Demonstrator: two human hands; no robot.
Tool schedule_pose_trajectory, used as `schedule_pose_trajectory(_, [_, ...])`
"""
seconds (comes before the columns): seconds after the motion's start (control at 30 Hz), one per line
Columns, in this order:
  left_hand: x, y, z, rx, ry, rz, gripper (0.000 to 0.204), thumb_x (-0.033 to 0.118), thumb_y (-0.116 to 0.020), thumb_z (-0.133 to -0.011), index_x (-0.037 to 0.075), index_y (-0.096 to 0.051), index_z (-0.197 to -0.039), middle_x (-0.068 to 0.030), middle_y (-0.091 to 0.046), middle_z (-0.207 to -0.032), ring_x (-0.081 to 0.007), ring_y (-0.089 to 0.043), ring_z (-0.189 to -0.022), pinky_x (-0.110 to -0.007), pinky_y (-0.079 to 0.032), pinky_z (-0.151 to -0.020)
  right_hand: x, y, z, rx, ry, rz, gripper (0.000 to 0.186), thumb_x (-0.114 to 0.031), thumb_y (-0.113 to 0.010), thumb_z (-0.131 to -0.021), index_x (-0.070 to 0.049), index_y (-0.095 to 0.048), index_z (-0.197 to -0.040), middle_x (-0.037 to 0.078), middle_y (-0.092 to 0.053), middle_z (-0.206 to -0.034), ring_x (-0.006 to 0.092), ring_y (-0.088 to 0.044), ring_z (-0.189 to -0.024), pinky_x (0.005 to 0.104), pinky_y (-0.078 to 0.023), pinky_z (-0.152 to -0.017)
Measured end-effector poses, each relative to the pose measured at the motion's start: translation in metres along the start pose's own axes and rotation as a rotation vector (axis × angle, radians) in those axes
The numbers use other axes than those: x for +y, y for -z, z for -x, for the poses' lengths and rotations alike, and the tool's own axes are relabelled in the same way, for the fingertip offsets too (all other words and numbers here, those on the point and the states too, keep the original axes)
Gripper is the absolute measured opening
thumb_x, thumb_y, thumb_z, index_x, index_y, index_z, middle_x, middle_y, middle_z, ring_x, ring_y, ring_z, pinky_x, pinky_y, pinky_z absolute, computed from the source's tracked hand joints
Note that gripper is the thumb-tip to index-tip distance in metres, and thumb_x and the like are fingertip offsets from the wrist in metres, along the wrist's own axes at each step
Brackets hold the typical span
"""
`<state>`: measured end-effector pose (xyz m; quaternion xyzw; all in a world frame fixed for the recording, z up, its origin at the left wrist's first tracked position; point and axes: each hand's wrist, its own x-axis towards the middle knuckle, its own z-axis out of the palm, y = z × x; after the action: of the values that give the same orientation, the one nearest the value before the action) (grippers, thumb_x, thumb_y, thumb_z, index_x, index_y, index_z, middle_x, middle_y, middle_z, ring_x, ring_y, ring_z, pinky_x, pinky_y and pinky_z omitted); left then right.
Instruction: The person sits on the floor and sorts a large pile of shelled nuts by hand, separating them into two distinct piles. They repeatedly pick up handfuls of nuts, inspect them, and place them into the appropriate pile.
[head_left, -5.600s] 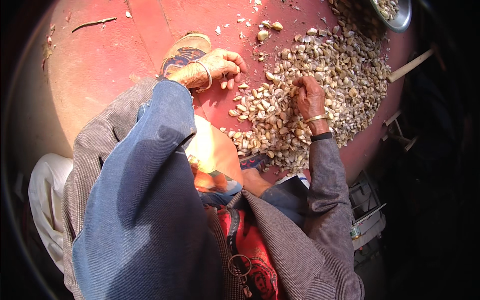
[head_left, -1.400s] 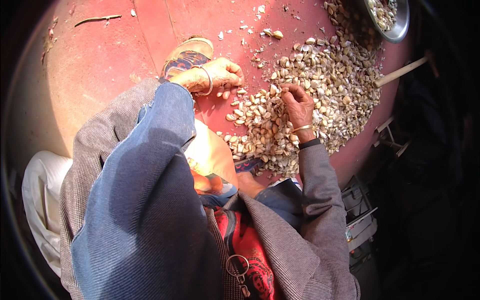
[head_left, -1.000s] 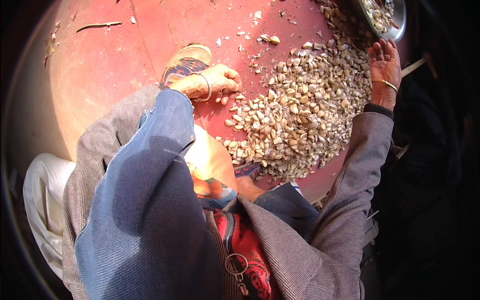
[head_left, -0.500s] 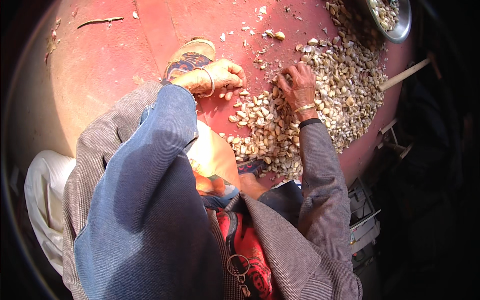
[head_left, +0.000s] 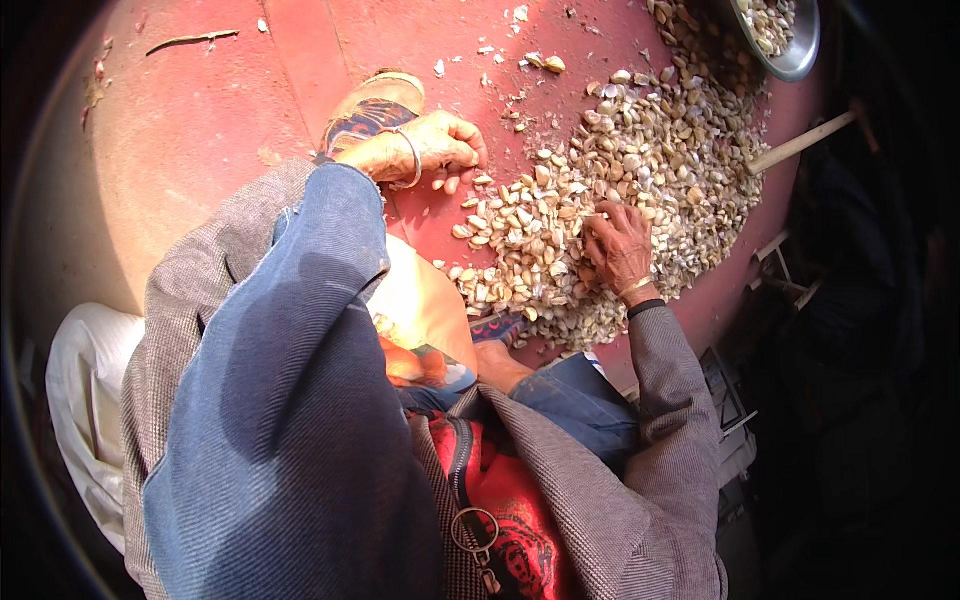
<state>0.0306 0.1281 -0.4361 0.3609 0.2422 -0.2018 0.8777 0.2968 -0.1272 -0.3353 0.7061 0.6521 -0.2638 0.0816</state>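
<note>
Garlic cloves [head_left: 672,160] lie in a wide, loose heap on a red floor. Above the heap's left side my left hand [head_left: 446,148], with a bangle at its wrist, is curled closed; whatever its fingers hold is hidden. A few single cloves lie just below and beside it. My right hand [head_left: 622,248] reaches down into the middle of the heap, its fingers bent and touching cloves, fingertips partly hidden. What those fingers pinch, if anything, does not show.
A metal bowl [head_left: 797,62] with cloves stands at the far right. A wooden handle [head_left: 803,142] lies at the heap's right edge. My shoe [head_left: 375,105] is beyond the left hand. A white sack [head_left: 85,400] stands at left, and a thin stick [head_left: 192,41] lies far left.
My right hand has moved nearer and slightly right across the heap, uncovering cloves where it was. My left hand stays curled in nearly the same place.
</note>
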Motion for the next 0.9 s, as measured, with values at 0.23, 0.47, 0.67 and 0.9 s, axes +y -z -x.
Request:
schedule_pose_trajectory(0.23, [-0.001, 0.000, -0.001, -0.010, -0.001, 0.010, 0.015, 0.011, -0.058, -0.098, 0.000, -0.063, -0.106, -0.0056, -0.067, -0.079, -0.0113, -0.064, -0.062, -0.023, -0.051, -0.055, 0.012, 0.017, 0.037, -0.022, -0.104, 0.018, 0.017, -0.022, -0.070, -0.082, -0.013, -0.071, -0.096, 0.004, -0.062, -0.122, 0.0267, -0.053, -0.119, 0.0474, -0.034, -0.104])
schedule_pose_trajectory(0.47, [0.004, -0.003, 0.000, 0.016, 0.033, -0.046, 0.015, 0.010, -0.058, -0.098, -0.001, -0.063, -0.107, -0.0065, -0.067, -0.081, -0.0109, -0.064, -0.064, -0.024, -0.050, -0.055, 0.000, 0.030, 0.004, 0.206, -0.119, 0.099, 0.022, -0.025, -0.075, -0.085, -0.014, -0.073, -0.104, 0.003, -0.063, -0.121, 0.0262, -0.055, -0.117, 0.0485, -0.034, -0.103])
schedule_pose_trajectory(0.67, [0.002, -0.003, -0.001, 0.023, 0.029, -0.029, 0.016, 0.010, -0.058, -0.097, -0.001, -0.063, -0.107, -0.0074, -0.068, -0.081, -0.0112, -0.064, -0.064, -0.024, -0.049, -0.054, -0.055, -0.021, -0.081, 0.301, -0.156, -0.237, 0.034, -0.013, -0.075, -0.084, -0.016, -0.067, -0.117, 0.007, -0.060, -0.115, 0.0269, -0.057, -0.108, 0.0430, -0.045, -0.088])
schedule_pose_trajectory(0.9, [0.001, -0.001, -0.003, 0.009, 0.019, -0.020, 0.014, 0.010, -0.058, -0.098, -0.001, -0.063, -0.105, -0.0062, -0.068, -0.079, -0.0112, -0.064, -0.063, -0.024, -0.050, -0.054, -0.072, -0.040, -0.030, 0.118, 0.014, -0.236, 0.012, -0.016, -0.072, -0.085, -0.011, -0.064, -0.092, 0.005, -0.053, -0.094, 0.0253, -0.053, -0.094, 0.0412, -0.039, -0.081])
